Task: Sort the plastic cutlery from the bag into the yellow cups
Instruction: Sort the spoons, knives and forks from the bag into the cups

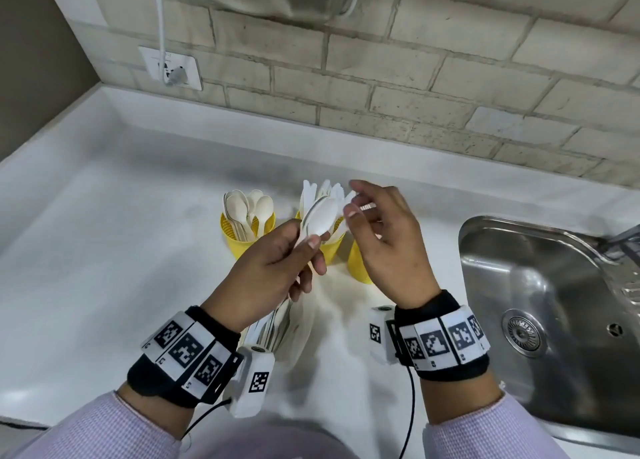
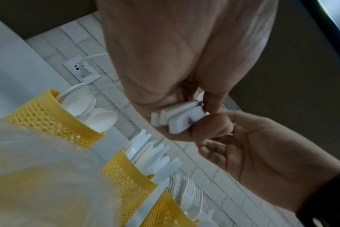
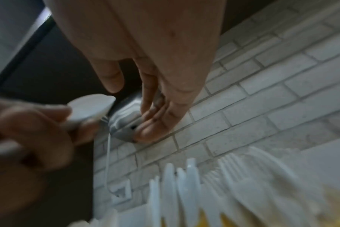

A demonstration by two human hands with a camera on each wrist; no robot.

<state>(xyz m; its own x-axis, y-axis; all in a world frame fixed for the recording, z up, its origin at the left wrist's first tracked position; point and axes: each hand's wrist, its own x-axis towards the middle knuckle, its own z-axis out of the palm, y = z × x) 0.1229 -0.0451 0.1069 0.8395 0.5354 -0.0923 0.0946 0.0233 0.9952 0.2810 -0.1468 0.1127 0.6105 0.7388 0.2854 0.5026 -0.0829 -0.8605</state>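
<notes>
Fingers of the left hand (image 1: 266,268) are curled round a small bundle of white spoons (image 1: 320,221), thumb clamped on the handles; the bowls point up and away, toward the wall. Right hand (image 1: 384,240) hovers just beside the bowls, fingers loosely spread; whether it pinches anything cannot be told. Spoon cup (image 1: 242,233) stands ahead and to the left of the bundle, the left hand being nearer. Knife cup (image 2: 126,173) and fork cup (image 2: 165,212) follow rightward. Bag (image 2: 39,176) lies below the wrists.
</notes>
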